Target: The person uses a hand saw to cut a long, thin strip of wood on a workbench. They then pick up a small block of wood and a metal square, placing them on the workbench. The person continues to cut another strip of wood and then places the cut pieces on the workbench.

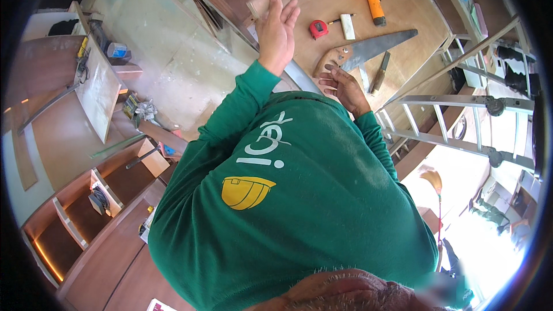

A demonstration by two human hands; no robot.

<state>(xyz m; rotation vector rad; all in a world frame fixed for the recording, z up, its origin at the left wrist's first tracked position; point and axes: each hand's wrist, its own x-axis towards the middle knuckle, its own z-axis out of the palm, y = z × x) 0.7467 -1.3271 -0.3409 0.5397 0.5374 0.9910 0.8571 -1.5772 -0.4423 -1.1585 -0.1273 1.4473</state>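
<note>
My left hand [278,31] is raised with its fingers stretched out, beside the near left corner of a wooden board [314,8]. Nothing shows in it. Lower and to the right, my right hand [347,87] has loosely bent fingers held apart, close to the wooden handle of a handsaw [380,46]; I cannot tell whether it touches the handle. A chisel-like tool [381,72] with a dark end lies right of that hand. Beyond the saw are a red tape measure [318,29], a small white block [347,26] and an orange cordless drill [371,1].
Aluminium ladders [443,101] stand on the right. At the left are wooden cabinet frames [75,224], a pale panel [101,92] and a clear plastic tub [117,50]. A broom [432,179] is at the lower right, near bright light.
</note>
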